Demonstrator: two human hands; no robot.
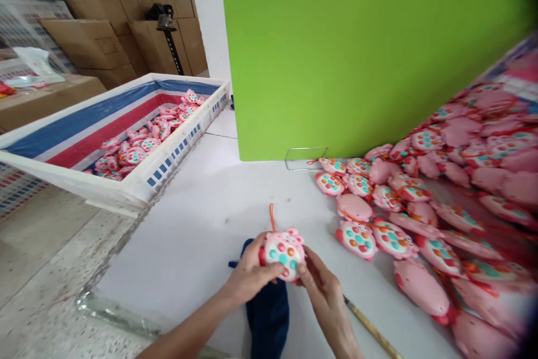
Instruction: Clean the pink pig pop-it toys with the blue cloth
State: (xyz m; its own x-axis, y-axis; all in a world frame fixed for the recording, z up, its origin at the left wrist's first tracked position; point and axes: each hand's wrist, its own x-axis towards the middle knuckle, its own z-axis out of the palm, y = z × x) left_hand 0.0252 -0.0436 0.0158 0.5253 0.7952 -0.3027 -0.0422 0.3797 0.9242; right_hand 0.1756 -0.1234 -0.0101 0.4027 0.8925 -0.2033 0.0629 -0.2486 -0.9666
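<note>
A bright green panel (336, 56) stands at the far side of a white-topped worktable (180, 224), with stacked cardboard boxes (88, 45) at far left. Left of the table sits a white plastic crate (138, 185) lined in blue, white and red striped sheeting (84, 124), pink toys (134, 154) heaped toward its right side. Across the table's right side spreads a larger pile of similar pink toys (424, 292), some showing their colored dots, others their plain pink backs. At the near edge, a dark blue cloth item (269, 320), its exact form hard to make out, lies beneath the hands.

At near center, the left hand (250, 275) grips the left side of one dotted pink toy (284, 255), fingers curled around it and thumb pressed across its lower front. The right hand (321, 286) closes on the toy's lower right edge, thumb in front, fingers bent behind. Just right of that hand, a slender wooden-handled tool (374, 331) lies slanted on the table. A thin wire frame (306, 168) rests near the panel's foot. From the held toy's top, an orange cord loop (272, 218) points toward the far side.
</note>
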